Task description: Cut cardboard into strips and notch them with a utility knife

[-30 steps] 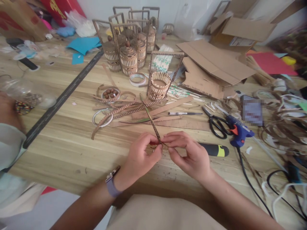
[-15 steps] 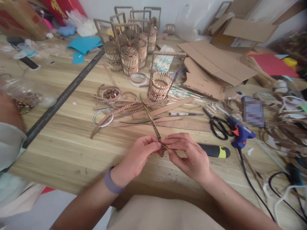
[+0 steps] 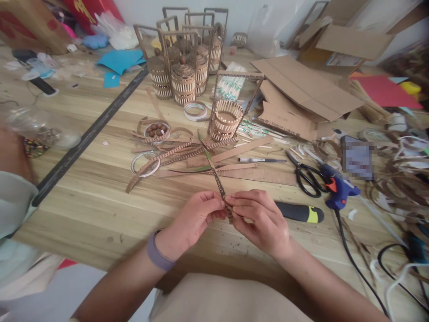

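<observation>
Between my two hands is a narrow cardboard strip (image 3: 216, 175), printed dark on one face, its far end pointing up over the table. My left hand (image 3: 197, 218) pinches the strip near its lower end. My right hand (image 3: 263, 219) closes on the same end from the other side, fingertips close to those of the left. A short ridged piece of the strip shows below the fingertips. Beyond the hands lie more cardboard strips (image 3: 231, 173), a pen (image 3: 261, 160) and a small basket of sticks (image 3: 227, 120) with a tall cardboard handle.
Scissors (image 3: 307, 179) and a blue glue gun (image 3: 340, 188) with its cable lie to the right. A black-and-yellow handle (image 3: 300, 213) rests beside my right hand. Lidded baskets (image 3: 183, 82) stand at the back. Another person's arm (image 3: 15, 152) is at the left edge.
The fingers of my right hand have curled in slightly closer around the strip's lower end. Both hands stay in nearly the same place; the view has shifted a little.
</observation>
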Action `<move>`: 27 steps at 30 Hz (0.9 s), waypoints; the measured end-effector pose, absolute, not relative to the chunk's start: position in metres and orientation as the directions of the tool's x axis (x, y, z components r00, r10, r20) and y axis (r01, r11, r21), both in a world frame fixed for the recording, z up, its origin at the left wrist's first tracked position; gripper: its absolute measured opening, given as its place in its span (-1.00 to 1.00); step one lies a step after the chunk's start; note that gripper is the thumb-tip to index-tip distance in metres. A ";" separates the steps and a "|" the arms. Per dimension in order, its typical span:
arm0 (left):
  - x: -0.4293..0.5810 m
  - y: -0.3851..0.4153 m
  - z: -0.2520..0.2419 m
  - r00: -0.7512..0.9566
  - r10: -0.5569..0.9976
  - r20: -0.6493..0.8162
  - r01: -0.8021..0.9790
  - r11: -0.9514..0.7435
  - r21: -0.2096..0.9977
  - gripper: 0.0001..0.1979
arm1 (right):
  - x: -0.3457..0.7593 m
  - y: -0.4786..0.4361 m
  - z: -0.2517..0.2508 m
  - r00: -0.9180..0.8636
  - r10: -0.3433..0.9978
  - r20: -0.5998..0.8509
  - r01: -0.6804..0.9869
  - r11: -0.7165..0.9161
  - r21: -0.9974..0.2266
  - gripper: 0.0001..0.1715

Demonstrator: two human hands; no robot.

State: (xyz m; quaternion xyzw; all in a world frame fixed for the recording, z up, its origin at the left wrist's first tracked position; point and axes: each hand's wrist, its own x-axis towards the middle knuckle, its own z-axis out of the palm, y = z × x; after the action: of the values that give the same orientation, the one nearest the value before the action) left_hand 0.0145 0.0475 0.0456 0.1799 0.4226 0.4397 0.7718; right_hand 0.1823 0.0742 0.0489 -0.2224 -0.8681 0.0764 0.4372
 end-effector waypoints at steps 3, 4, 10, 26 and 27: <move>0.015 0.047 0.046 0.247 0.820 -0.517 -0.498 0.565 0.658 -0.82 | 0.182 0.073 0.046 -0.536 0.432 0.726 0.327 0.899 -0.293 -0.69; 0.015 0.047 0.045 0.241 0.821 -0.518 -0.483 0.564 0.670 -0.82 | 0.181 0.073 0.045 -0.535 0.434 0.725 0.329 0.897 -0.295 -0.69; 0.014 0.047 0.043 0.178 0.866 -0.468 -0.282 0.500 0.819 -0.86 | 0.178 0.071 0.050 -0.463 0.557 0.689 0.329 0.830 -0.450 -0.67; 0.010 0.046 0.048 0.253 0.922 -0.292 -0.205 0.346 0.916 -0.77 | 0.183 0.070 0.049 -0.363 0.726 0.585 0.363 0.688 -0.629 -0.77; 0.011 0.046 0.048 0.255 0.925 -0.283 -0.229 0.342 0.911 -0.76 | 0.183 0.071 0.049 -0.397 0.674 0.623 0.377 0.739 -0.559 -0.75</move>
State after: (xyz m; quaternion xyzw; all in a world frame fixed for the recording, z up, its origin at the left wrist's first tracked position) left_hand 0.0107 0.0459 0.0479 0.3920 0.4439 0.4187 0.6885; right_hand 0.1829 0.0707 0.0494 -0.3208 -0.8189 0.1666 0.4458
